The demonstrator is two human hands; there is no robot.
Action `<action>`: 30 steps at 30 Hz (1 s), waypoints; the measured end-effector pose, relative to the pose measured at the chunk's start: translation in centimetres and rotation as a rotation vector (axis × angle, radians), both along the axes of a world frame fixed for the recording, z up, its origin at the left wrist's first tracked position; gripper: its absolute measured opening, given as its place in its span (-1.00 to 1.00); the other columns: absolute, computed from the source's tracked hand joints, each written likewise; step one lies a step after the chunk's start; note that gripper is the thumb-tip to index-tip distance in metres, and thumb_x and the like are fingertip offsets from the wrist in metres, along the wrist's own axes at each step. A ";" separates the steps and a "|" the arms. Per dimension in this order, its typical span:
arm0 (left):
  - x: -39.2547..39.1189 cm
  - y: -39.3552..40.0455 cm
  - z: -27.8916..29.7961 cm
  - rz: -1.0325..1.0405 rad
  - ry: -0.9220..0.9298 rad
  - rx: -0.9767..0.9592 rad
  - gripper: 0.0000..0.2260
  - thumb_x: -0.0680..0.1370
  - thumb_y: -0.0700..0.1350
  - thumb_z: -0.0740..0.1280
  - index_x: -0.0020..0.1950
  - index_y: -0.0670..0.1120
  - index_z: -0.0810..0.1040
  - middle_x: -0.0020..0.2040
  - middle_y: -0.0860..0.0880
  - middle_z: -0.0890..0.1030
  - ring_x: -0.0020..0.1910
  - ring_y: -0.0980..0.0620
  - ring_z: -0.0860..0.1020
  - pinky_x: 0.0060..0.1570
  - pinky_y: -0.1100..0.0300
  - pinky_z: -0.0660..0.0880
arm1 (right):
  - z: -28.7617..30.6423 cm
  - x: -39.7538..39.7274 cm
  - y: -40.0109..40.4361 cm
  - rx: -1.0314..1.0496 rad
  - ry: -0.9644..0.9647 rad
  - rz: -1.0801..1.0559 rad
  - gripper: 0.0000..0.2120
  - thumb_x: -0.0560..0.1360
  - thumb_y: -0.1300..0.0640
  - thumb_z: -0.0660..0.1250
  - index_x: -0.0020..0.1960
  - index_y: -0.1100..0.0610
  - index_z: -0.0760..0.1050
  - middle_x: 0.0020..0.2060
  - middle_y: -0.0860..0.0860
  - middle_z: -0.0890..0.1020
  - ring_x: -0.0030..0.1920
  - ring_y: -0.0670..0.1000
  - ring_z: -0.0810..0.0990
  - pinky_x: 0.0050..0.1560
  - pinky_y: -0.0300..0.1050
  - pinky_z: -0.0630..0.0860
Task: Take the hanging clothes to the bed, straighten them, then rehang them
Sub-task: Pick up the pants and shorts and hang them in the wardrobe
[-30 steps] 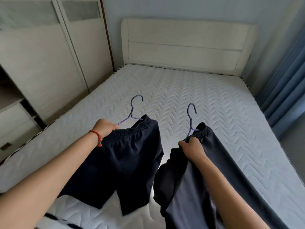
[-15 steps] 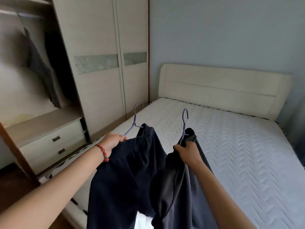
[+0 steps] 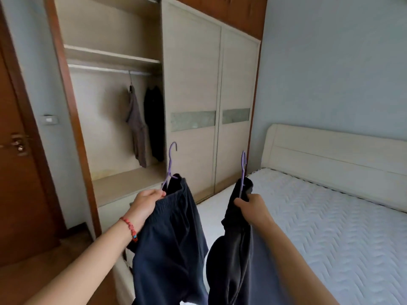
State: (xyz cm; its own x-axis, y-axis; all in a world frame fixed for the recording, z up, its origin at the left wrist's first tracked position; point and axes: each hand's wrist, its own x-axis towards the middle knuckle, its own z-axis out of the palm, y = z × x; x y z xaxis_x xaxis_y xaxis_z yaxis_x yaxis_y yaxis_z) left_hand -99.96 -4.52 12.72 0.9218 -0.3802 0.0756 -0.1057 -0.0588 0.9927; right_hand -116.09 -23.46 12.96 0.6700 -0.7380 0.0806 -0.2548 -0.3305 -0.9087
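Observation:
My left hand (image 3: pixel 146 203) grips a purple hanger (image 3: pixel 170 164) carrying navy shorts (image 3: pixel 171 245), held up in the air. My right hand (image 3: pixel 251 205) grips a second purple hanger (image 3: pixel 243 170) with dark grey trousers (image 3: pixel 231 260) draped on it. Both hang clear of the bed (image 3: pixel 330 227), which lies to the right. Ahead to the left the open wardrobe shows a rail (image 3: pixel 110 69) with a grey garment (image 3: pixel 136 126) and a black garment (image 3: pixel 155 124) hanging from it.
Sliding wardrobe doors (image 3: pixel 211 111) stand shut to the right of the open bay. A brown room door (image 3: pixel 15 150) is at the far left. A shelf ledge with drawers (image 3: pixel 123 188) sits below the rail. The headboard (image 3: pixel 330 159) stands against the blue wall.
The view has swung left from the bed to the open wardrobe. Both hangers with their clothes have been lifted off the mattress and are now held upright in the air.

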 end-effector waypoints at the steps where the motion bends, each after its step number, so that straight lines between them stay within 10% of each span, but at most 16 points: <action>1: 1.3 1.0 0.2 0.018 -0.013 -0.006 -0.75 0.58 -0.21 0.19 -0.28 -0.14 0.51 -0.28 0.01 0.51 -0.24 0.08 0.45 -0.21 0.30 0.35 | 0.1 1.6 0.5 0.008 -0.001 0.014 -0.67 0.44 0.25 0.29 -0.42 0.16 0.23 -0.45 0.10 0.34 -0.37 0.03 0.34 -0.35 -0.14 0.26; 15: 25.8 9.9 2.5 0.124 -0.031 -0.013 -0.77 0.58 -0.19 0.19 0.08 -0.28 0.56 0.02 -0.18 0.55 0.02 -0.05 0.48 -0.02 0.16 0.39 | 4.0 25.9 5.6 0.012 -0.110 -0.003 -0.60 0.42 0.27 0.34 -0.49 0.16 0.22 -0.54 0.03 0.29 -0.50 -0.02 0.27 -0.57 -0.29 0.19; 30: 47.6 7.1 6.1 0.215 -0.015 -0.094 -0.77 0.58 -0.20 0.19 0.11 -0.30 0.55 -0.07 -0.16 0.55 -0.28 0.05 0.47 -0.28 0.27 0.38 | 8.0 50.5 2.7 -0.042 -0.169 0.178 -0.66 0.43 0.25 0.31 -0.46 0.20 0.28 -0.51 0.04 0.32 -0.53 -0.06 0.32 -0.56 -0.31 0.23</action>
State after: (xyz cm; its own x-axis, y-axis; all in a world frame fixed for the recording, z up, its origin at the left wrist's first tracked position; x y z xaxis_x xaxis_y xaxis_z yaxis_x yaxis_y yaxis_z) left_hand -52.35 2.57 18.83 0.9793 -0.1658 0.1159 -0.1157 0.0109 0.9932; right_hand -65.57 -20.77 21.00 0.7635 -0.6031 0.2310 -0.0346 -0.3954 -0.9179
